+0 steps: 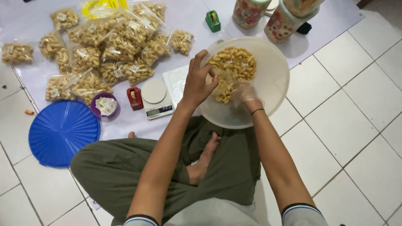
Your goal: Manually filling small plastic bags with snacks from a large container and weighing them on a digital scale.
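Left hand [197, 81] raised over the near rim of the clear plastic bowl [274, 79], fingers curled and pinching the edge of a thin clear bag [224, 81]. Right hand [244, 93] down inside the bowl, covered by a see-through plastic glove, fingers cupped around a clump of the small yellow snacks [234, 62]; blurred through the plastic, so grip not sure. Thin dark band at the right wrist. Bowl tilted against the lap, resting above crossed legs in olive trousers, bare foot [205, 161] below it.

Just left of the bowl, a small white kitchen scale [155, 99] on the pale sheet [33, 25]. Beside the scale, a red tape dispenser [134, 98], then a purple cup [105, 106] full of little white packets. Further left, on the tiled floor, a round blue ribbed lid [63, 132].

Beyond the scale, a heap of filled clear snack bags [113, 46], one more bag [16, 52] lying apart at the far left. Green tape dispenser [213, 21] past the bowl's far rim. Two flowered jars [268, 16] at the top edge, well apart from the hands.
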